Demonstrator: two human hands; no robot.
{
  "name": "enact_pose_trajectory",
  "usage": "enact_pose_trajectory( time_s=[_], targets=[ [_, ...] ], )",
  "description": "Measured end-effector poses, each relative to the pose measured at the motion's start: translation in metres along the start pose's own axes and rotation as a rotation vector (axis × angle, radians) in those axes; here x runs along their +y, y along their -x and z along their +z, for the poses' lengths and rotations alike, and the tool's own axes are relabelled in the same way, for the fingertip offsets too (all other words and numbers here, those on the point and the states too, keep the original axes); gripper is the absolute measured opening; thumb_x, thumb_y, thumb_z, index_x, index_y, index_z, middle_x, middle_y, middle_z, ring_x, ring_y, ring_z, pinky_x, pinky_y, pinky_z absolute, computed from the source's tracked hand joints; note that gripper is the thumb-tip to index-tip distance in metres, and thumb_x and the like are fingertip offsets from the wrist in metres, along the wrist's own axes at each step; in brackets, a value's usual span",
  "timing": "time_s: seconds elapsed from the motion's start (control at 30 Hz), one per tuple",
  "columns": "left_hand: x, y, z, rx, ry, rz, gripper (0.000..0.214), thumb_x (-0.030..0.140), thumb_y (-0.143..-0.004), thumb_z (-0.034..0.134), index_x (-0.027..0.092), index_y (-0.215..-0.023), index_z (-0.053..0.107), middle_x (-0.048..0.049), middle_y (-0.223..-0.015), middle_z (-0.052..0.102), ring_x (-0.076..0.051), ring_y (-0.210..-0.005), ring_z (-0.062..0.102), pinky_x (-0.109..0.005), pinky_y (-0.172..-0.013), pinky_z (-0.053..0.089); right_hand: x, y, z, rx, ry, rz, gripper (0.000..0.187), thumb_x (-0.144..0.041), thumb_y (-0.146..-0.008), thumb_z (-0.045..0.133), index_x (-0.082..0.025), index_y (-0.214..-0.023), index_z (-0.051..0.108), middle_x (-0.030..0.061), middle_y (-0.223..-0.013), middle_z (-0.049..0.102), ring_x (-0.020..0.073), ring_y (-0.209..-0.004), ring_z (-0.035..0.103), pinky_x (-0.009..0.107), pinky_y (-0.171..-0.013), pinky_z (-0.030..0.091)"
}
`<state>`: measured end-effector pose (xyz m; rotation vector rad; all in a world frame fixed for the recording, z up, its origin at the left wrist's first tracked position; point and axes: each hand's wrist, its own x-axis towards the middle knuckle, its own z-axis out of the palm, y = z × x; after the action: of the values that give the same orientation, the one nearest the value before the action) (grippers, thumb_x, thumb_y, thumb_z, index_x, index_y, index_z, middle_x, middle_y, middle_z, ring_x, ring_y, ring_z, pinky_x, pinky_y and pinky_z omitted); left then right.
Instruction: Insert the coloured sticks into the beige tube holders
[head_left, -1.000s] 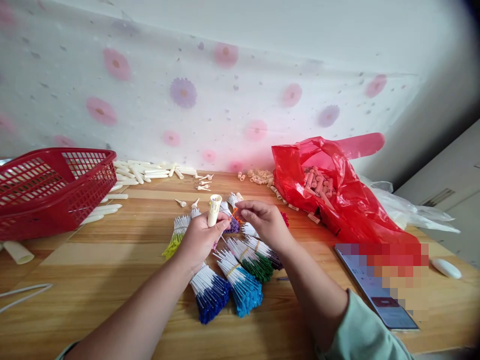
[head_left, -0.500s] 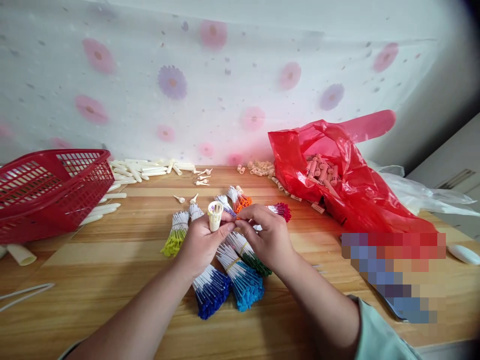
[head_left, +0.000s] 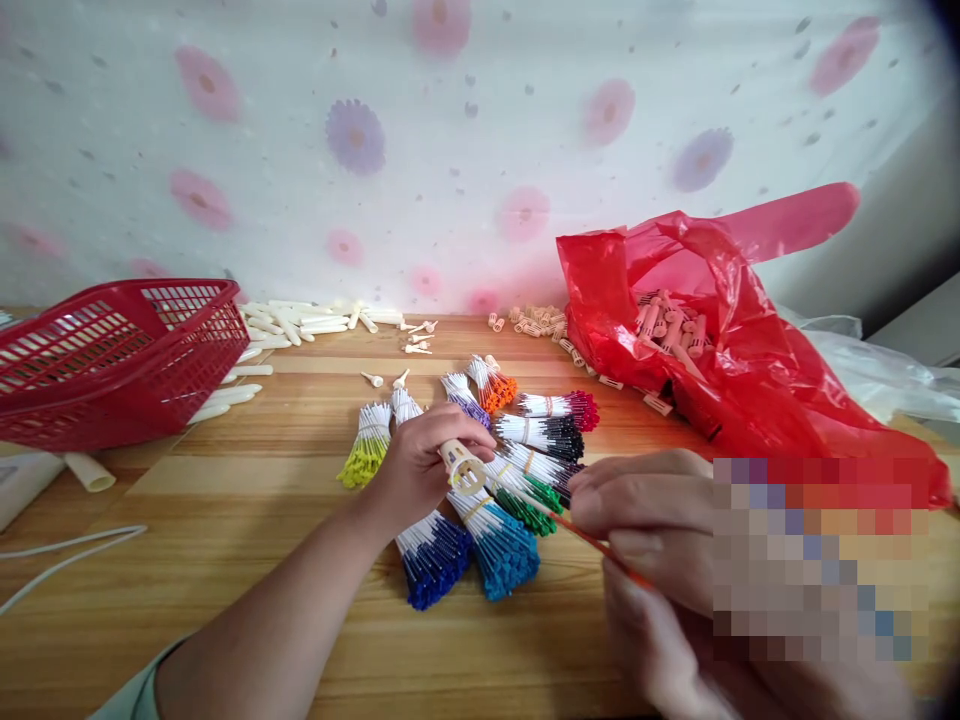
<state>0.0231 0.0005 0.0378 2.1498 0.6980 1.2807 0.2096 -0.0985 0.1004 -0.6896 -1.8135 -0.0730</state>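
My left hand (head_left: 420, 460) is closed around a cream plastic tube (head_left: 463, 468), its slotted open end tilted toward me. Close to the camera, my right hand (head_left: 656, 525) pinches a thin stick (head_left: 586, 537), white at one end and orange at the other. The white end points toward the tube; whether they touch I cannot tell. Below and around my left hand lie banded bundles of white sticks with coloured ends, among them a dark blue bundle (head_left: 435, 560), a light blue bundle (head_left: 502, 550), a yellow bundle (head_left: 365, 445) and an orange bundle (head_left: 492, 384).
A red plastic basket (head_left: 127, 360) stands at the left, with cream tubes (head_left: 322, 325) behind it. On the right, a red plastic bag (head_left: 757, 370) holds pinkish slotted pieces (head_left: 671, 325). Small peg-like pieces (head_left: 418, 345) lie at the back. A white cable (head_left: 75, 545) lies front left.
My right hand has come away from my left, toward the camera and right, with the orange-ended stick. The tube in my left hand has tipped from upright toward me. The view has shifted slightly.
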Motion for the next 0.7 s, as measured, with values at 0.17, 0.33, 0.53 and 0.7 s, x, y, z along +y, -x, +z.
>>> enact_pose_trajectory(
  time_s=[0.17,0.33,0.53,0.7],
  targets=[
    [-0.001,0.000,0.000,-0.022,-0.019,-0.029,0.009,0.024,-0.082,0.064,0.017,-0.076,0.068,-0.0004,-0.065,0.059,-0.013,-0.063,0.056,-0.025,-0.061,0.044,0.005,-0.005,0.006,-0.099,0.015,-0.069,0.015,-0.003,-0.078,0.059,-0.015,-0.088,0.061,0.0079,-0.080,0.071,0.0147,-0.077,0.068,0.026,-0.069,0.059],
    [-0.007,0.002,-0.001,-0.053,-0.089,-0.026,0.011,0.018,-0.084,0.059,0.018,-0.076,0.066,-0.0006,-0.068,0.063,-0.014,-0.068,0.057,-0.026,-0.065,0.044,0.013,-0.005,0.020,-0.030,-0.058,-0.029,0.018,0.000,-0.074,0.059,-0.012,-0.087,0.060,0.0098,-0.076,0.069,0.0154,-0.075,0.067,0.026,-0.068,0.058],
    [-0.008,0.001,-0.003,-0.026,-0.286,-0.009,0.010,0.024,-0.086,0.057,0.018,-0.081,0.063,-0.0026,-0.078,0.064,-0.016,-0.076,0.057,-0.028,-0.071,0.043,0.019,-0.004,0.029,0.101,-0.091,0.027,0.021,0.001,-0.073,0.057,-0.016,-0.086,0.060,0.0068,-0.076,0.069,0.0156,-0.070,0.067,0.027,-0.063,0.057],
    [-0.006,0.000,-0.007,-0.059,-0.350,-0.037,0.031,0.048,-0.087,0.051,0.018,-0.089,0.060,-0.0047,-0.084,0.062,-0.020,-0.082,0.057,-0.030,-0.073,0.042,0.030,0.005,0.037,0.166,-0.114,0.088,0.023,-0.002,-0.076,0.059,-0.019,-0.092,0.061,0.0047,-0.076,0.067,0.0177,-0.074,0.066,0.033,-0.067,0.056]
  ],
)
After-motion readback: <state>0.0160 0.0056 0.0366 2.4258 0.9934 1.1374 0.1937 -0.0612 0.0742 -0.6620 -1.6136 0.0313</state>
